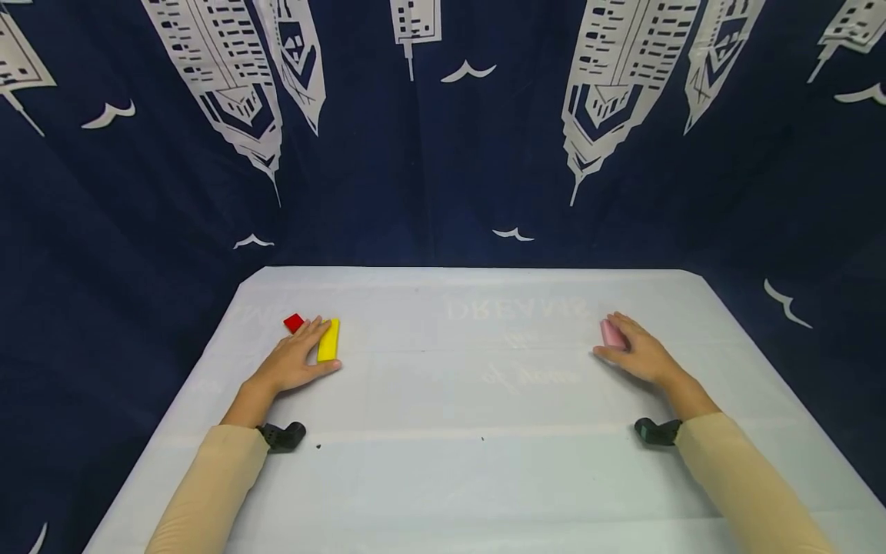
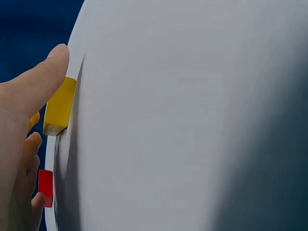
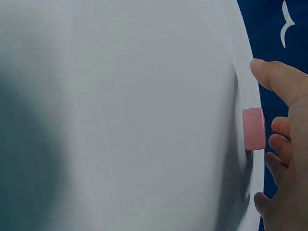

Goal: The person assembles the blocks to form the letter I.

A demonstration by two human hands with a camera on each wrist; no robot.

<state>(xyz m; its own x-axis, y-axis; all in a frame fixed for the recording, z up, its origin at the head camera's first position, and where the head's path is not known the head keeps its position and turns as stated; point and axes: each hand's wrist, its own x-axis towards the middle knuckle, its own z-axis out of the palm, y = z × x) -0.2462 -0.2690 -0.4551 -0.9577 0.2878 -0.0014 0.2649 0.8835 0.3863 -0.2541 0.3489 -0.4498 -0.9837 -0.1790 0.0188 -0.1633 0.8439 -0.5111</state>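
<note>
Yellow block [image 1: 329, 343], partly behind the left grip [image 1: 294, 365]

Soft, diffuse light; blurred, darkened wrist-view sides

Head view: worn on the person, highest and farthest back, facing forward and down over the white table [image 1: 443, 477], with dark blue cloth [image 1: 429, 169] at 12 o'clock, left hand [image 1: 291, 365] at 8 and right hand [image 1: 644, 354] at 4. Left wrist view: close range, facing the tabletop, own hand at 9 o'clock, cloth at 10; shares with head view the yellow block [image 2: 61, 107] and red block [image 2: 45, 182]. Right wrist view: close range, likewise facing the tabletop, own hand at 3 o'clock, cloth at 2; shares with head view the pink block [image 3: 253, 129].
</note>
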